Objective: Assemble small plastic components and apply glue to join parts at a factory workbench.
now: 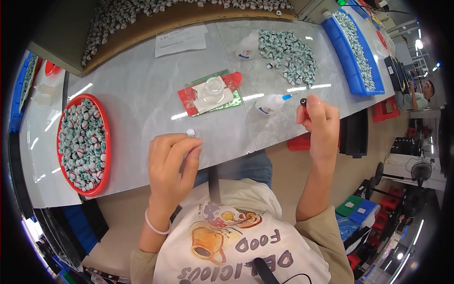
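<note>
My left hand [171, 154] is above the near edge of the table, thumb and fingers pinched together at a small white round piece [190, 132]. Over to the right, my raised right hand [319, 124] is closed around a slim red-and-black pen-like tool [303, 102], its dark end pointing up. Near that hand, a white squeeze bottle with a blue nozzle [270, 103] stands on the table. Between my hands and farther back, a small clear cup [215, 87] rests on white paper over red and green foil packets [188, 101].
A red basket [108, 142] full of small white-and-green pieces stands at left. Farther back lie a loose pile of similar pieces [289, 54], another white bottle [248, 46] and a paper sheet [181, 40]. A blue bin [359, 78] stands at right; a filled tray [142, 47] lines the back.
</note>
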`<state>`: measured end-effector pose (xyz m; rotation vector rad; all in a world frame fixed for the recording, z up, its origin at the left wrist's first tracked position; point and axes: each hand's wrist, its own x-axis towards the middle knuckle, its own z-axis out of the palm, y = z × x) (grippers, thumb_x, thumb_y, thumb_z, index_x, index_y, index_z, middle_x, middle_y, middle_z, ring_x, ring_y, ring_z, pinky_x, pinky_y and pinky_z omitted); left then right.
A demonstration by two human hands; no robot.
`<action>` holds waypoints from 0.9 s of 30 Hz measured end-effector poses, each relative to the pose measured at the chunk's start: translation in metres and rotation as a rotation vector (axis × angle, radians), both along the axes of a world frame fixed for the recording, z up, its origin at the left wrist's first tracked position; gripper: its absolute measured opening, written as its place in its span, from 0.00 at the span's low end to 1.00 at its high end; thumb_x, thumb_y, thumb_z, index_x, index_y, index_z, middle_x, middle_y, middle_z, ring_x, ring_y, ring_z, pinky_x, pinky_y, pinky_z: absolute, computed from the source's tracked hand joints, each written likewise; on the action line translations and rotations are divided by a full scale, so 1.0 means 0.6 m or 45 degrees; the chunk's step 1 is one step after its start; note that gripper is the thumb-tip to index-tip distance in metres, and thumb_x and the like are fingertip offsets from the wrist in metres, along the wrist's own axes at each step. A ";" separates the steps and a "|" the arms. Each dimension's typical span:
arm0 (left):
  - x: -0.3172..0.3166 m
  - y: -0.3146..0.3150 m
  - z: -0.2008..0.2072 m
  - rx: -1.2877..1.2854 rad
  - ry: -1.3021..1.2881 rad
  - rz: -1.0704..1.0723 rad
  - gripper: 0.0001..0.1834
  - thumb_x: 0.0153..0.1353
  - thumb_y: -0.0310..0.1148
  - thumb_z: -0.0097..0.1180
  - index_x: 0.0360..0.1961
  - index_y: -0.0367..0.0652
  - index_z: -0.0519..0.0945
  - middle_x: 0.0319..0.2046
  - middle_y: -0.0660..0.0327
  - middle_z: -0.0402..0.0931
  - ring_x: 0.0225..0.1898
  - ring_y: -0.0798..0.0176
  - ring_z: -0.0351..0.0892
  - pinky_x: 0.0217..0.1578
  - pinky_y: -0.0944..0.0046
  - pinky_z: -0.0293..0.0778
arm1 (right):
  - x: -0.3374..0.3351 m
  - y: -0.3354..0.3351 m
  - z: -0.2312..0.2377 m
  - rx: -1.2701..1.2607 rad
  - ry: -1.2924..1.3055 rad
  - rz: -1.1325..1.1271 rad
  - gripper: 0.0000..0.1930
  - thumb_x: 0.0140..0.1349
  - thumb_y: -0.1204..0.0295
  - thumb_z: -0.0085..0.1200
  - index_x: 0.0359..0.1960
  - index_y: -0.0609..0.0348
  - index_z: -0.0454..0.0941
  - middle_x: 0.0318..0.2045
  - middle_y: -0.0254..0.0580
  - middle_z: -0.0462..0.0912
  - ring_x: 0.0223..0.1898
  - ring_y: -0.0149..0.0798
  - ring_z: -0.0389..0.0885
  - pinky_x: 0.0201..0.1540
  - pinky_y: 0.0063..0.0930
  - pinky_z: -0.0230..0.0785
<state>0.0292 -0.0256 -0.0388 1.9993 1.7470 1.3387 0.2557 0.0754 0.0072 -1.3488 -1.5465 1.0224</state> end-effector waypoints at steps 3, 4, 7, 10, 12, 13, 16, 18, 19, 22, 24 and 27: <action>-0.003 0.000 -0.004 0.044 -0.003 -0.011 0.10 0.46 0.21 0.57 0.32 0.42 0.77 0.28 0.62 0.72 0.29 0.60 0.70 0.32 0.64 0.64 | -0.011 0.007 0.004 -0.002 -0.052 0.000 0.24 0.61 0.58 0.42 0.11 0.60 0.65 0.10 0.27 0.60 0.15 0.19 0.50 0.17 0.19 0.39; -0.004 0.000 -0.005 0.036 -0.011 -0.006 0.10 0.46 0.21 0.57 0.32 0.42 0.77 0.28 0.62 0.72 0.29 0.60 0.70 0.32 0.64 0.64 | -0.013 0.009 0.006 -0.018 -0.035 0.001 0.24 0.61 0.58 0.43 0.10 0.60 0.64 0.10 0.28 0.61 0.14 0.19 0.50 0.17 0.19 0.39; -0.003 0.001 -0.007 0.071 0.014 -0.025 0.10 0.45 0.21 0.57 0.31 0.43 0.77 0.27 0.63 0.72 0.29 0.61 0.71 0.32 0.64 0.64 | -0.019 0.006 0.016 -0.095 0.029 -0.030 0.23 0.61 0.59 0.43 0.10 0.60 0.64 0.10 0.28 0.61 0.14 0.20 0.50 0.17 0.19 0.38; -0.004 0.001 -0.009 0.073 0.012 -0.032 0.11 0.44 0.21 0.57 0.31 0.43 0.77 0.27 0.63 0.73 0.29 0.61 0.71 0.32 0.64 0.64 | -0.018 0.005 0.015 -0.103 0.037 0.008 0.22 0.61 0.60 0.42 0.12 0.60 0.65 0.11 0.29 0.61 0.13 0.20 0.49 0.16 0.19 0.38; -0.003 0.000 -0.009 0.086 0.009 -0.039 0.11 0.44 0.21 0.57 0.31 0.43 0.77 0.27 0.64 0.73 0.29 0.61 0.71 0.32 0.64 0.64 | -0.019 0.001 0.018 -0.120 0.051 -0.006 0.22 0.61 0.60 0.42 0.12 0.60 0.65 0.11 0.29 0.61 0.13 0.20 0.49 0.16 0.19 0.38; -0.003 0.000 -0.010 0.084 0.005 -0.039 0.11 0.44 0.21 0.57 0.31 0.43 0.77 0.27 0.64 0.73 0.29 0.61 0.71 0.32 0.64 0.64 | -0.019 0.000 0.018 -0.133 0.068 -0.021 0.22 0.62 0.60 0.41 0.13 0.60 0.65 0.11 0.29 0.62 0.13 0.20 0.49 0.16 0.19 0.38; -0.003 0.001 -0.012 0.090 0.030 -0.054 0.12 0.43 0.20 0.57 0.32 0.44 0.77 0.27 0.64 0.73 0.29 0.61 0.71 0.32 0.64 0.64 | -0.012 -0.001 0.018 -0.149 -0.007 0.041 0.22 0.62 0.60 0.40 0.13 0.59 0.64 0.11 0.30 0.61 0.13 0.20 0.49 0.15 0.19 0.38; -0.003 0.002 -0.012 0.099 0.047 -0.050 0.12 0.42 0.20 0.56 0.32 0.44 0.77 0.27 0.64 0.73 0.29 0.61 0.71 0.32 0.64 0.63 | -0.010 -0.001 0.019 -0.169 -0.003 0.051 0.22 0.62 0.59 0.39 0.13 0.58 0.64 0.11 0.30 0.61 0.13 0.20 0.49 0.15 0.19 0.38; -0.003 0.002 -0.012 0.097 0.046 -0.051 0.12 0.42 0.20 0.56 0.32 0.44 0.77 0.27 0.64 0.73 0.29 0.61 0.71 0.32 0.64 0.63 | -0.009 -0.001 0.019 -0.188 0.004 0.063 0.22 0.62 0.59 0.39 0.13 0.58 0.63 0.11 0.29 0.61 0.13 0.20 0.49 0.15 0.19 0.38; -0.003 0.003 -0.013 0.103 0.068 -0.059 0.12 0.42 0.20 0.56 0.31 0.43 0.77 0.27 0.64 0.73 0.29 0.61 0.72 0.32 0.64 0.63 | -0.011 -0.002 0.021 -0.210 -0.002 0.041 0.22 0.62 0.58 0.39 0.13 0.58 0.63 0.10 0.29 0.60 0.13 0.20 0.48 0.15 0.19 0.37; -0.003 0.003 -0.012 0.097 0.094 -0.055 0.13 0.41 0.20 0.57 0.32 0.44 0.77 0.27 0.64 0.73 0.29 0.61 0.72 0.32 0.64 0.64 | -0.012 -0.001 0.022 -0.209 -0.009 0.033 0.22 0.62 0.58 0.39 0.13 0.58 0.63 0.10 0.29 0.59 0.12 0.20 0.48 0.15 0.19 0.37; -0.003 0.002 -0.012 0.092 0.105 -0.054 0.13 0.41 0.20 0.57 0.32 0.44 0.77 0.27 0.64 0.73 0.30 0.61 0.72 0.32 0.64 0.64 | -0.018 -0.001 0.021 -0.212 -0.006 0.014 0.23 0.62 0.58 0.38 0.12 0.57 0.62 0.09 0.28 0.58 0.12 0.20 0.47 0.15 0.20 0.36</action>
